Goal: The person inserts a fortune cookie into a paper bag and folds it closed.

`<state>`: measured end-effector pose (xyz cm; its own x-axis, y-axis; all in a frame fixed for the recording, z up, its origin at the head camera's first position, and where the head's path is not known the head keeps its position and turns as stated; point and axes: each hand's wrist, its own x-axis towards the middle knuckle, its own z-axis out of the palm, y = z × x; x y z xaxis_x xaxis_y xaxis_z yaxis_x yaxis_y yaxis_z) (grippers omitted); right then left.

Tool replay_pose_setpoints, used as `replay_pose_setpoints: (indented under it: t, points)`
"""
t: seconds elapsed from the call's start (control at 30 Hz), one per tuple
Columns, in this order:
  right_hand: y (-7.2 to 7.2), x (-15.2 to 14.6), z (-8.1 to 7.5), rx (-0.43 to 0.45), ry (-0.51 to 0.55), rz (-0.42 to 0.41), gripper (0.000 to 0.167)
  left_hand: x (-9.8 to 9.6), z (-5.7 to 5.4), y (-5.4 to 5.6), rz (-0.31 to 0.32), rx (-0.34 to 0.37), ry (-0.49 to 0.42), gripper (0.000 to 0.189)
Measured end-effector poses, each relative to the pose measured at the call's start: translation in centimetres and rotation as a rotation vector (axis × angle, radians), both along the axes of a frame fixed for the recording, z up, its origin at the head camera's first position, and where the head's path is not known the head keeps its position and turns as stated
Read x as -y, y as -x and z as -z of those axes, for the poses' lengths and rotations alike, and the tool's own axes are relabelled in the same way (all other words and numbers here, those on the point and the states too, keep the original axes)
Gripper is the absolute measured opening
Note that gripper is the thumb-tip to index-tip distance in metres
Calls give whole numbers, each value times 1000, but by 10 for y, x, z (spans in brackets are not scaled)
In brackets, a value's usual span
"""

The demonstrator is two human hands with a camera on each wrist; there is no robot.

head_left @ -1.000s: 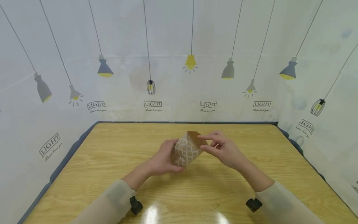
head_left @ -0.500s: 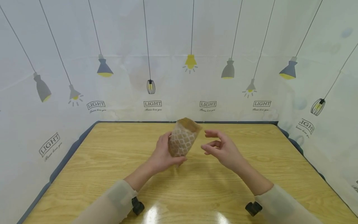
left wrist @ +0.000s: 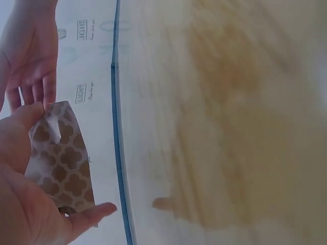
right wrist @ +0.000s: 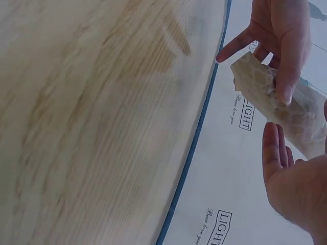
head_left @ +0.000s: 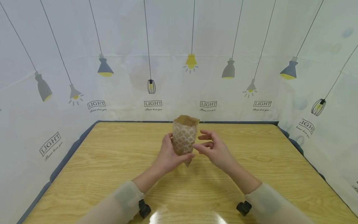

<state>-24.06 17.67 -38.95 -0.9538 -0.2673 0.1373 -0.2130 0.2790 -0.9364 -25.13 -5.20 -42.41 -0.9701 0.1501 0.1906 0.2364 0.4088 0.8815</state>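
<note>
My left hand point(head_left: 170, 155) grips a small brown paper bag point(head_left: 184, 138) printed with a white lattice pattern, thumb across its lower front. The bag stands nearly upright above the table, its mouth gaping at the top and a pointed corner hanging below the thumb. To the right of it is my right hand point(head_left: 213, 149), fingers loosely bent, with the thumb tip right at the bag's side. In the left wrist view the bag point(left wrist: 69, 158) shows its patterned face by the left palm. In the right wrist view the right hand point(right wrist: 299, 178) has its fingers close to the bag point(right wrist: 286, 102).
A wooden table point(head_left: 112, 165) with a dark blue edge lies under both hands. White sheeting point(head_left: 167, 37) printed with hanging lamps surrounds its back and sides. Small black devices, one of them on the left cuff point(head_left: 144, 208), are strapped at the wrists.
The bag has turned from tilted to nearly upright and risen a little in the left hand. My right hand came away from its mouth, then moved left toward its lower side.
</note>
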Motion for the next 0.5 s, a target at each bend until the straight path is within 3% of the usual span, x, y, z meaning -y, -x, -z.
replay_pose_setpoints:
  t: [0.27, 0.5]
  points:
    - [5, 11, 3, 27, -30, 66, 81, -14, 3, -4, -36, 33, -5, 122]
    - [7, 13, 3, 5, -52, 67, 71, -18, 5, -6, -43, 50, 0, 121]
